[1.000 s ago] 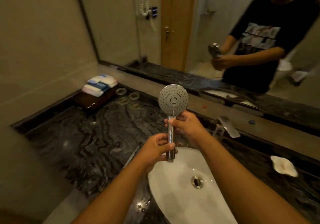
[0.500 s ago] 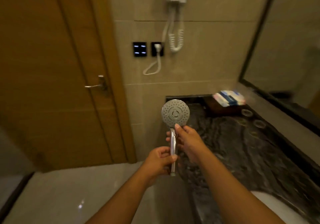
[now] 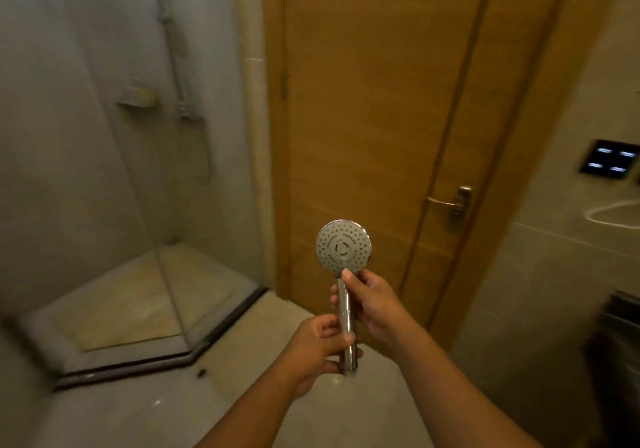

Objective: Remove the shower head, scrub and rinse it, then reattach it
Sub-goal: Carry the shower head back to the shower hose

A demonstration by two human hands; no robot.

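Note:
I hold the chrome shower head (image 3: 343,247) upright in front of me, its round spray face turned toward me. My left hand (image 3: 318,347) grips the lower end of the handle. My right hand (image 3: 372,300) holds the upper handle, with the thumb pressed just under the spray face. No hose is attached to the handle's bottom end. To the left stands the glass shower enclosure (image 3: 166,274), where a blurred riser pipe and hose (image 3: 188,108) run down the wall.
A wooden door (image 3: 363,118) with a lever handle (image 3: 450,201) is straight ahead. A black switch panel (image 3: 609,160) sits on the right wall. The dark counter edge (image 3: 616,326) is at far right. Pale tiled floor (image 3: 138,409) lies below, with a small dark item (image 3: 201,373) by the shower threshold.
My view has swung left from the sink and mirror, past the door, to the shower enclosure. Both hands keep the same hold on the shower head.

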